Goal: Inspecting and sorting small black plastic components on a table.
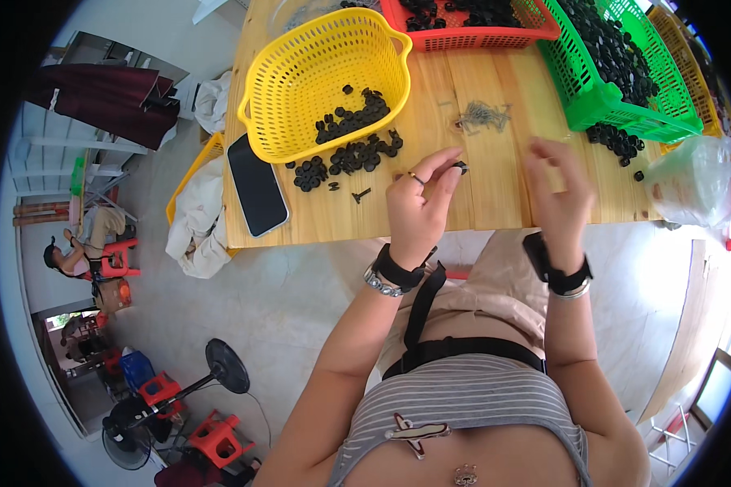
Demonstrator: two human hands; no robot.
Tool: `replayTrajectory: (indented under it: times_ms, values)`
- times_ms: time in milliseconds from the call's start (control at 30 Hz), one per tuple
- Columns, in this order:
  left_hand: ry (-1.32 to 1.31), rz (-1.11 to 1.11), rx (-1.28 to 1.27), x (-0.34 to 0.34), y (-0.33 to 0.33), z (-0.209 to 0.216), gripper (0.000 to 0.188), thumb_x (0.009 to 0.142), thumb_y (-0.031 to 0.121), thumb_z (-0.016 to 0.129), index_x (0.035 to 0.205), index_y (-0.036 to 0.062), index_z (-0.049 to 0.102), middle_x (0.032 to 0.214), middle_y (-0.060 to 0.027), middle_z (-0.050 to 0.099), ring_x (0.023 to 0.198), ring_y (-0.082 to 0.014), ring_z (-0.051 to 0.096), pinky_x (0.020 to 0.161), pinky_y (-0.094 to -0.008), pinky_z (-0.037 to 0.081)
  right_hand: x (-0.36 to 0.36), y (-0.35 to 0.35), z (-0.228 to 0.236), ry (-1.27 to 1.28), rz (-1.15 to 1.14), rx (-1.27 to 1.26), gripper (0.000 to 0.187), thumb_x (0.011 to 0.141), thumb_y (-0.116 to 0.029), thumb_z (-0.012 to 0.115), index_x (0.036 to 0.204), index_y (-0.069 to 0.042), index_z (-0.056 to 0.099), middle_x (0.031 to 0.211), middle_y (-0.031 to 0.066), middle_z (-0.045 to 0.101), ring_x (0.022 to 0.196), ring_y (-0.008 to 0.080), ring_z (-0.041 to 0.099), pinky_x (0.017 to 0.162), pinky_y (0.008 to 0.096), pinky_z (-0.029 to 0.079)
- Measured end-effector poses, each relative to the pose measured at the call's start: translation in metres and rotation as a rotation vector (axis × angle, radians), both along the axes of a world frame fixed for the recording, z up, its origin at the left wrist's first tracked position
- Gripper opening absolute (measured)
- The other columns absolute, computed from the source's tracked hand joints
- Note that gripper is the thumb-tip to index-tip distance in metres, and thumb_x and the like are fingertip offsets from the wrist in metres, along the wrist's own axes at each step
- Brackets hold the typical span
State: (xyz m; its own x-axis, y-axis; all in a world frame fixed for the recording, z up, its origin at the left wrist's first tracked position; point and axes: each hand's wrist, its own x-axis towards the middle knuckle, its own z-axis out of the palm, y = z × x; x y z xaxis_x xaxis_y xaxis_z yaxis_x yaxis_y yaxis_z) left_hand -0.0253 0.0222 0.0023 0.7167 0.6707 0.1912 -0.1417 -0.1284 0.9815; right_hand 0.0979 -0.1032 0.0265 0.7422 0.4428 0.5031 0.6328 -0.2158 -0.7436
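My left hand [418,207] is over the front part of the wooden table, its thumb and fingers pinched on a small black plastic part [460,167]. To its right, my right hand [562,191] is raised over the table edge. Motion smears its fingers, so whether anything is in them does not show. Beyond both hands lies a loose pile of thin silvery metal pins or screws [485,117]. Left of my left hand, several small round black plastic parts [357,156] lie on the wood, with a black T-shaped piece [361,196] apart from them.
A yellow basket [288,81] holding some black parts stands at the far left, near a phone [257,187]. Red [479,37] and green [617,109] baskets of black parts stand behind. At the right edge sits a plastic bag [694,183]. A fan [227,365] stands on the floor.
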Motion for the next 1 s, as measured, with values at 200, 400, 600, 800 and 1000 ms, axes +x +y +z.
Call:
replayTrajectory:
  times_ms: [200, 400, 600, 800, 1000]
  values:
    - [-0.028, 0.016, 0.016, 0.002, 0.000, -0.003, 0.018, 0.088, 0.007, 0.057, 0.102, -0.0036, 0.062, 0.089, -0.0084, 0.066, 0.081, -0.0123, 0.062, 0.074, -0.0232, 0.047, 0.071, -0.046, 0.000, 0.019, -0.408, -0.276, 0.020, 0.082, -0.014, 0.062, 0.099, -0.004, 0.063, 0.075, 0.0028, 0.060, 0.065, 0.0122, 0.054, 0.061, 0.0262, 0.043]
    - [-0.065, 0.050, 0.042, 0.004, 0.000, -0.005, 0.015, 0.086, 0.009, 0.059, 0.097, -0.0009, 0.065, 0.083, -0.0081, 0.068, 0.072, -0.0118, 0.062, 0.068, -0.0226, 0.047, 0.081, -0.049, -0.007, 0.052, -0.376, -0.334, 0.027, 0.083, -0.021, 0.062, 0.106, -0.007, 0.060, 0.070, 0.0046, 0.059, 0.061, 0.0158, 0.054, 0.059, 0.0282, 0.042]
    - [-0.063, 0.049, 0.044, 0.002, 0.000, -0.008, 0.015, 0.086, 0.009, 0.060, 0.096, -0.0003, 0.065, 0.082, -0.0085, 0.068, 0.072, -0.0127, 0.063, 0.067, -0.0227, 0.047, 0.082, -0.038, -0.014, 0.047, -0.406, -0.362, 0.026, 0.084, -0.023, 0.060, 0.106, -0.008, 0.061, 0.069, 0.0075, 0.060, 0.061, 0.0178, 0.056, 0.058, 0.0294, 0.043]
    - [-0.033, 0.036, 0.107, 0.003, -0.001, -0.002, 0.015, 0.086, 0.009, 0.060, 0.096, -0.0007, 0.065, 0.083, -0.0094, 0.067, 0.073, -0.0135, 0.063, 0.067, -0.0232, 0.048, 0.087, -0.040, -0.021, 0.014, -0.420, -0.240, 0.022, 0.084, -0.020, 0.061, 0.102, -0.007, 0.064, 0.069, 0.0077, 0.062, 0.061, 0.0154, 0.057, 0.059, 0.0273, 0.044]
    - [-0.037, 0.042, 0.128, 0.003, -0.001, -0.003, 0.014, 0.086, 0.009, 0.060, 0.095, -0.0007, 0.065, 0.082, -0.0093, 0.067, 0.073, -0.0137, 0.063, 0.066, -0.0233, 0.048, 0.082, -0.040, -0.016, 0.063, -0.464, -0.169, 0.020, 0.084, -0.017, 0.063, 0.101, -0.007, 0.065, 0.069, 0.0059, 0.063, 0.059, 0.0093, 0.055, 0.058, 0.0236, 0.044]
